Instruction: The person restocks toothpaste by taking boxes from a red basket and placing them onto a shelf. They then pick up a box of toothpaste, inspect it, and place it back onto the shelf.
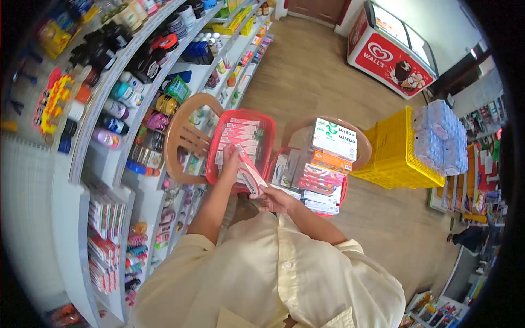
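A long red-and-white toothpaste box (250, 174) is held slantwise in front of my chest. My left hand (230, 163) is closed around its far end. At the near end, the fingers of my right hand (275, 200) pinch the box. Just beyond my left hand, a red basket (266, 143) holds a row of similar red-and-white boxes (239, 133). Past my right hand is a second red basket (343, 192), piled with toothpaste and toothbrush packs (321, 179). White-and-green enzim boxes (333, 138) top that pile.
Brown plastic chairs (183, 136) stand by the baskets. Shelves of bottles and packs (143, 101) run along the left. At right are a yellow crate (391, 143) and wrapped bottle packs (441, 139). A red ice-cream freezer (389, 57) stands at the back.
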Demonstrator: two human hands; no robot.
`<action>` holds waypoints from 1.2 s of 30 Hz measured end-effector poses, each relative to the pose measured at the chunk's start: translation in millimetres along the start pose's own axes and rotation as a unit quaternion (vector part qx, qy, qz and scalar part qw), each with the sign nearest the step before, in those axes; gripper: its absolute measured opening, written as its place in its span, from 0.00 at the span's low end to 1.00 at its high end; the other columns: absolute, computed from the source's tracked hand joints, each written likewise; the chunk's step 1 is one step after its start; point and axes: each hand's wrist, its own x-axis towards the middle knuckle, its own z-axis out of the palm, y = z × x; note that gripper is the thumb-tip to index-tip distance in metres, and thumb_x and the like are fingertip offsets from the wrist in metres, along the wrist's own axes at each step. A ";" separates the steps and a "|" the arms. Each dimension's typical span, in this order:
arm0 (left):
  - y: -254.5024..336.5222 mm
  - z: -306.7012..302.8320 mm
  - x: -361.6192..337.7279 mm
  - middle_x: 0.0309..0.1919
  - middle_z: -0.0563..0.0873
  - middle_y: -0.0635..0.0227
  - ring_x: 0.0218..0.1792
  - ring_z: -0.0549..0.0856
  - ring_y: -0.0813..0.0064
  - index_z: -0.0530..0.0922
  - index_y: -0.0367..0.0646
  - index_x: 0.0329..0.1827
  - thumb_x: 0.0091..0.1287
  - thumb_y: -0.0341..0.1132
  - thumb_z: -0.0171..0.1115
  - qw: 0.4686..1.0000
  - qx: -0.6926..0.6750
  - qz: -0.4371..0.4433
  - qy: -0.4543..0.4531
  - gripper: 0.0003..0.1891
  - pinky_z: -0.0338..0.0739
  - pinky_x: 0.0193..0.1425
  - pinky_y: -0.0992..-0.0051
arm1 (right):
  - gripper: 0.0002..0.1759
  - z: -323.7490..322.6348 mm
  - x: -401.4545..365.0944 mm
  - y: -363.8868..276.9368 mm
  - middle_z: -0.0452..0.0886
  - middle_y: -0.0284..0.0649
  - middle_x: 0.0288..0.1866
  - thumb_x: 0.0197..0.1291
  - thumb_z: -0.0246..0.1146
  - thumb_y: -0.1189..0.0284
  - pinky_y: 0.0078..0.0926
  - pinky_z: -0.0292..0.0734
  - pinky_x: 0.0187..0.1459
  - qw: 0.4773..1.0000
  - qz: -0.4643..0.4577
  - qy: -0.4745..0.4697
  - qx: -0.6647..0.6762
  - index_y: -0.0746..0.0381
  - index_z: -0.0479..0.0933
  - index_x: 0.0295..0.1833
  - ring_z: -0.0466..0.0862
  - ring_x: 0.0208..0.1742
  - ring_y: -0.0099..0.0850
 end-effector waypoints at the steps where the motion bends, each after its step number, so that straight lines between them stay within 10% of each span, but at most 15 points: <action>1: 0.2 1.3 -16.1 0.60 0.74 0.63 0.44 0.80 0.72 0.65 0.55 0.70 0.72 0.38 0.56 1.000 -0.006 0.008 0.016 0.24 0.79 0.38 0.73 | 0.23 0.6 -8.3 5.0 0.85 0.33 0.50 0.70 0.60 0.53 0.32 0.82 0.43 1.000 0.005 -0.004 -0.008 0.45 0.67 0.66 0.74 0.25 0.16; 8: -2.2 -2.2 -103.1 0.64 0.73 0.62 0.48 0.82 0.71 0.63 0.60 0.74 0.77 0.35 0.49 0.991 -0.106 0.073 -0.041 0.23 0.83 0.45 0.71 | 0.28 1.8 -49.6 28.0 0.83 0.48 0.53 0.73 0.49 0.47 0.40 0.80 0.53 0.996 0.069 -0.046 -0.024 0.60 0.72 0.61 0.81 0.32 0.28; 10: 6.6 -1.2 -128.8 0.61 0.76 0.61 0.51 0.83 0.70 0.56 0.63 0.78 0.76 0.34 0.50 0.989 -0.108 0.076 -0.059 0.29 0.84 0.48 0.67 | 0.27 -8.5 -47.1 31.6 0.81 0.48 0.59 0.73 0.51 0.49 0.40 0.84 0.50 0.968 0.074 -0.241 -0.019 0.54 0.68 0.68 0.85 0.52 0.33; 18: 25.5 -0.1 -198.2 0.58 0.79 0.60 0.52 0.83 0.70 0.45 0.63 0.81 0.72 0.29 0.58 0.993 -0.076 0.090 -0.022 0.41 0.82 0.52 0.64 | 0.35 47.8 -77.2 31.7 0.70 0.50 0.70 0.72 0.55 0.56 0.42 0.85 0.52 0.969 0.073 -0.225 -0.077 0.45 0.49 0.79 0.81 0.61 0.46; 25: 16.8 -6.2 -229.3 0.57 0.79 0.57 0.53 0.81 0.70 0.51 0.43 0.80 0.68 0.27 0.60 0.990 -0.041 0.128 -0.039 0.38 0.77 0.56 0.72 | 0.46 79.8 -86.8 34.3 0.65 0.47 0.74 0.67 0.61 0.72 0.53 0.79 0.60 0.958 0.040 -0.242 -0.149 0.42 0.40 0.80 0.76 0.65 0.56; 36: 44.7 -7.5 -278.8 0.60 0.76 0.59 0.59 0.79 0.70 0.50 0.49 0.81 0.66 0.30 0.66 0.987 0.011 0.093 -0.133 0.43 0.78 0.57 0.70 | 0.50 94.5 -111.2 24.7 0.62 0.48 0.75 0.64 0.60 0.79 0.55 0.80 0.57 0.956 0.013 -0.238 -0.171 0.42 0.37 0.81 0.75 0.66 0.56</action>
